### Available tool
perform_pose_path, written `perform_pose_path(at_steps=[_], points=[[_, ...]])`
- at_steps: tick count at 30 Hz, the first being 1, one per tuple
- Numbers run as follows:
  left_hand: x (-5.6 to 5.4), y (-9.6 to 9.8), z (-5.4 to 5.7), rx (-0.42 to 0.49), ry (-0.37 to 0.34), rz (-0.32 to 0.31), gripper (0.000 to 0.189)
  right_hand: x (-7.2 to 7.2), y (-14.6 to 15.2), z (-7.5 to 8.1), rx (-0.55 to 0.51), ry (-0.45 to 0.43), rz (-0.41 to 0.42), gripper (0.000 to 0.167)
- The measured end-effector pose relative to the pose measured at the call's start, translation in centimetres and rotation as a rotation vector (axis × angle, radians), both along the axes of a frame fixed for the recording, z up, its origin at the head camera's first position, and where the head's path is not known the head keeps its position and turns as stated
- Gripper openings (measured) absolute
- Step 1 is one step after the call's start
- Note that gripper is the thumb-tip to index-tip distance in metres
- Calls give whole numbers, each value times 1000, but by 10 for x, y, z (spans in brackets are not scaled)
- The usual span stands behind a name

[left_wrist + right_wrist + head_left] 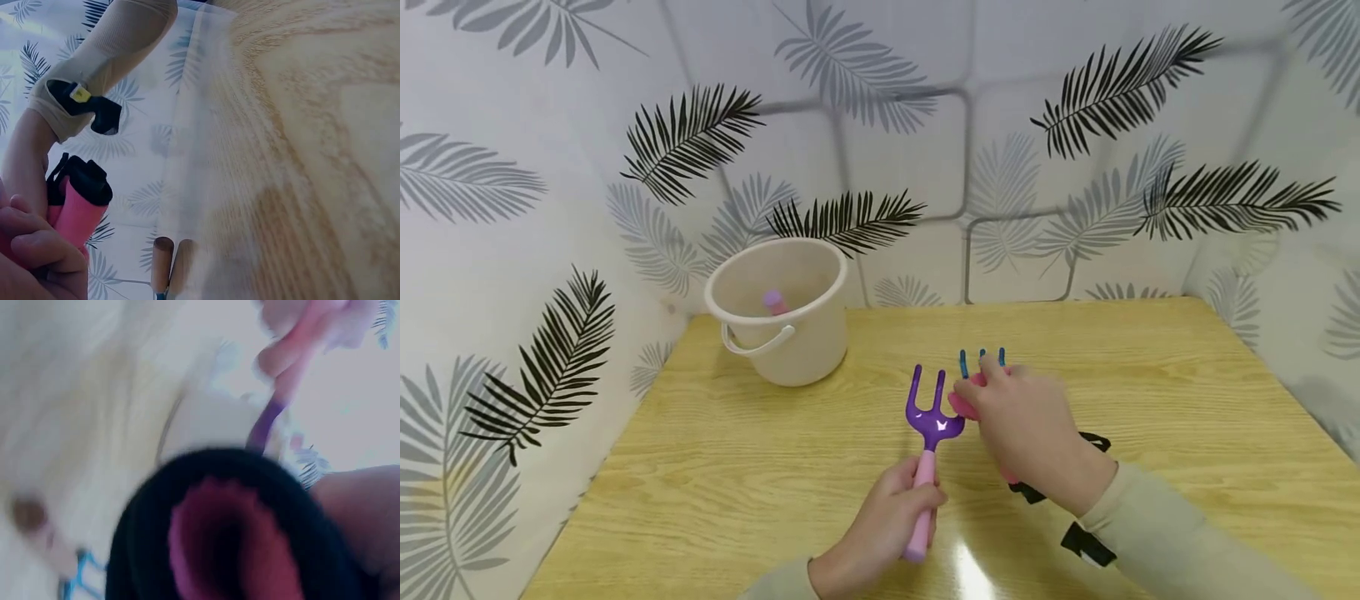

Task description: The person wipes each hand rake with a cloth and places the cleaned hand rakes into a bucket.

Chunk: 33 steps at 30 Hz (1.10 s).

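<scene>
My left hand (887,517) grips the pink handle of a small garden fork (936,425), its purple tines pointing up and away. My right hand (1030,425) holds a pink garden glove (964,402) against the right side of the fork's head, overlapping one tine there. The glove's black cuff (90,178) shows in the left wrist view. The right wrist view looks into its open pink-lined mouth (212,531). Beyond my right hand lies a blue-tined tool (964,363), whose wooden handle (162,262) shows in the left wrist view.
A white bucket (801,354) with its handle hanging down stands at the table's back left, with a pink and purple object (776,302) inside. A leaf-patterned sheet (910,150) hangs behind the wooden table (737,467). A black strap piece (1087,546) sits by my right sleeve.
</scene>
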<state>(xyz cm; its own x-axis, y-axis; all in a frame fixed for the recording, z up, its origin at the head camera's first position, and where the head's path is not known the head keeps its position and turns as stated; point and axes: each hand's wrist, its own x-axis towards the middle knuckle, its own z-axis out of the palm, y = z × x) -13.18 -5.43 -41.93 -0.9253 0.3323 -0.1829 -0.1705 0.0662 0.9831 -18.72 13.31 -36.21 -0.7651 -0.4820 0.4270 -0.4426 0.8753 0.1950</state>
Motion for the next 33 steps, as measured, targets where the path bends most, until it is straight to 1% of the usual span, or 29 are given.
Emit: perform_pose_path(at_steps=[4, 6, 8, 12, 15, 17, 20, 21, 23, 24, 25, 27, 28, 30, 33], points=[[0, -1, 2, -16, 28, 4, 21, 11, -11, 3, -14, -70, 80, 35], [0, -1, 3, -29, 44, -4, 21, 15, -15, 5, -20, -90, 97, 37], [0, 0, 3, -42, 57, -11, 22, 16, -19, 6, -26, -99, 97, 37], [4, 3, 1, -65, 92, -16, 20, 10, -21, 2, -27, -65, 77, 32], [7, 4, -1, -75, 112, -32, 15, 3, -19, -4, -21, -7, 41, 31], [8, 4, 1, -78, 114, -51, 14, 0, -19, -6, -29, 33, 13, 28], [6, 3, 3, -101, 120, -64, 14, -2, -21, -5, -42, 87, -28, 25], [6, 3, 4, -103, 120, -63, 15, -2, -22, -4, -49, 108, -40, 20], [6, 2, 5, -104, 121, -52, 16, -1, -23, -2, -50, 122, -63, 14], [7, 2, 5, -104, 117, -48, 17, -1, -24, -1, -48, 118, -70, 14], [7, 2, 5, -101, 115, -45, 18, 0, -24, -1, -43, 107, -70, 15], [7, 1, 3, -101, 108, -37, 19, 3, -24, -1, -23, 53, -63, 17], [7, 1, 2, -104, 105, -34, 20, 5, -24, -1, -10, 12, -55, 22], [6, 0, 0, -113, 104, -25, 22, 10, -24, 0, -2, -71, -29, 30], [3, -1, -1, -119, 98, -19, 22, 16, -26, 3, -3, -137, 20, 35]])
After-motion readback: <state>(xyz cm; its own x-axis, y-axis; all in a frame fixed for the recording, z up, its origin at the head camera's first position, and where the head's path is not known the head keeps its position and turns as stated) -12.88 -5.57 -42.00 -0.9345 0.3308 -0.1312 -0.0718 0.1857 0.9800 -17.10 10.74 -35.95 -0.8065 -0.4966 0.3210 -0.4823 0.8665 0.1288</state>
